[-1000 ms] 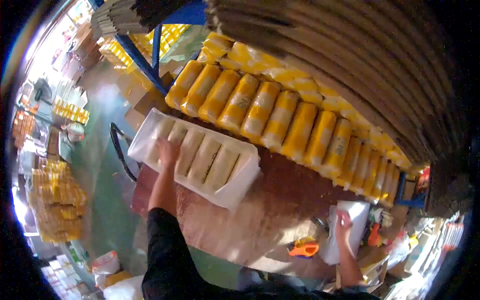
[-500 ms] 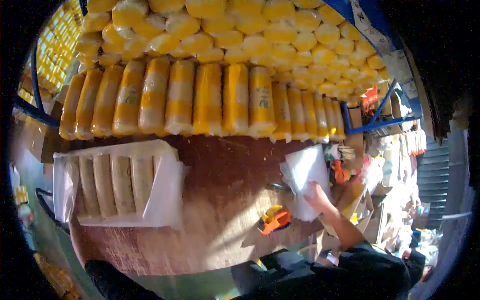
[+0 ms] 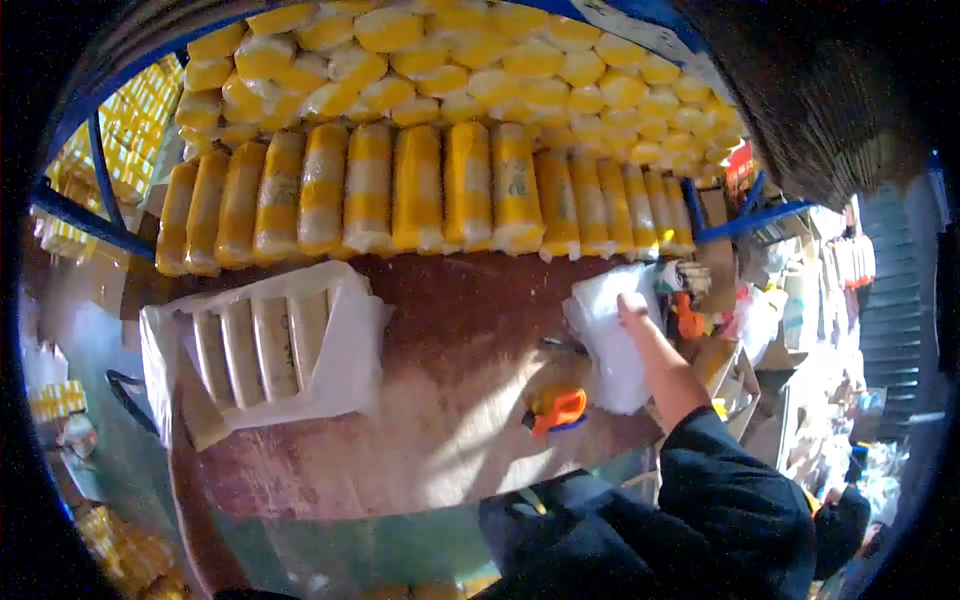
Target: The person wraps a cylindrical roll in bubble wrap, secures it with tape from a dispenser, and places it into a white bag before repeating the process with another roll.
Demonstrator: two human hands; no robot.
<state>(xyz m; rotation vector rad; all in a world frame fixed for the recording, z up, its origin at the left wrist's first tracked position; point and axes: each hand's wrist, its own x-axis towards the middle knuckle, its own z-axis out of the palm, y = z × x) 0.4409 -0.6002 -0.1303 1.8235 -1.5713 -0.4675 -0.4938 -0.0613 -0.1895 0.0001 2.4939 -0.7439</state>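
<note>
My right hand (image 3: 632, 310) rests on the upper part of a stack of thin white sheets (image 3: 617, 360) at the table's right side. Its fingers are too small and blurred to show whether they grip a sheet. My left hand is out of view. On the left of the table, an open white wrapper (image 3: 350, 345) surrounds several brown cylindrical rolls (image 3: 279, 345) standing side by side. An orange and yellow tape dispenser (image 3: 560, 410) lies below the sheets, with a small dark tool (image 3: 565, 345) above it.
Several yellow-banded wrapped rolls (image 3: 418, 190) line the back of the reddish table (image 3: 450, 320), below a high stack of more rolls (image 3: 530, 60). Blue metal bars (image 3: 755, 220) flank them. Another orange dispenser (image 3: 690, 315) and an open cardboard box (image 3: 735, 385) are at the right.
The view has shifted. My right hand has moved up over the white sheets, with the forearm stretched further forward. The dark left sleeve has mostly dropped out of view.
</note>
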